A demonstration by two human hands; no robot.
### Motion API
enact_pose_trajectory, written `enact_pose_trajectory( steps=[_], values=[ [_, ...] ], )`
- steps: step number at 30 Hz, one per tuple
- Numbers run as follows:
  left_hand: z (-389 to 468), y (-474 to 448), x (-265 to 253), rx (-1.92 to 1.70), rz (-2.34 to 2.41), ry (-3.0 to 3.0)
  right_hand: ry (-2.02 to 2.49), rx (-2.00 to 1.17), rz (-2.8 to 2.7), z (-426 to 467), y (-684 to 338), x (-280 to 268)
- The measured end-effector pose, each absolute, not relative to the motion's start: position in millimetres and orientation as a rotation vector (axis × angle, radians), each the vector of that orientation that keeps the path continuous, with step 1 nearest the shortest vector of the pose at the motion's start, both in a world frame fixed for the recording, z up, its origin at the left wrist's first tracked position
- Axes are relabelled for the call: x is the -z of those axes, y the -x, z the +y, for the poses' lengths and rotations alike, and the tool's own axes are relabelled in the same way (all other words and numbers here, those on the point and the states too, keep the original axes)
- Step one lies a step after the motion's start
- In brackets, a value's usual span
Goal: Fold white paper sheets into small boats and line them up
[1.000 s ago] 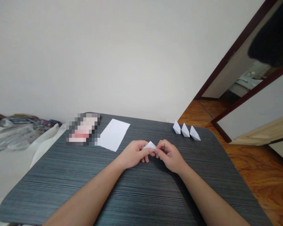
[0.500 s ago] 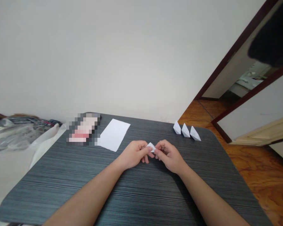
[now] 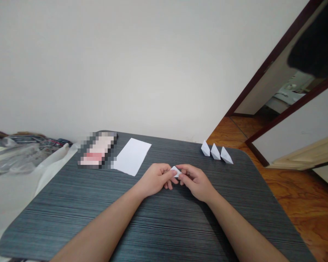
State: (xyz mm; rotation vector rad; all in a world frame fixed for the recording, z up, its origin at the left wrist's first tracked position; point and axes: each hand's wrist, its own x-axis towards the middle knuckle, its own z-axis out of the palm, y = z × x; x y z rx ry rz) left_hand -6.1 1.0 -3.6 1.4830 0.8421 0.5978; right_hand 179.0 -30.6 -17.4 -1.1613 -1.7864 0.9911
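At the table's middle, head view: small folded white paper (image 3: 175,170), peak upward, between both hands; fingers cover its sides.
Left hand (image 3: 155,179): pinching the paper's left part, thumb in front.
Right hand (image 3: 196,181): thumb and fingers narrowed on its right part.
Far right corner: three folded pieces (image 3: 215,152) in a row on the dark table (image 3: 153,225), well apart from the hands.
Beyond the left hand: flat white sheet (image 3: 133,156), lying between that hand and a pixelated item (image 3: 97,149), identity hidden.
Surroundings: pale wall (image 3: 142,65) behind; translucent plastic (image 3: 27,160) left; wooden floor (image 3: 295,193) right.
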Motion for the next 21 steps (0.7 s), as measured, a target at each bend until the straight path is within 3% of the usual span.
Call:
enact_pose_trajectory(
  steps=[7,21],
  values=[
    [2.1,6.5,5.2,-0.603,0.84,-1.464,1.161,-0.858,-1.917,-30.3,-178.8,5.6],
    [2.0,7.2,3.1,-0.641,0.872,-1.511,1.334,-1.001,-1.858,-30.1,-179.3,10.7]
  ],
)
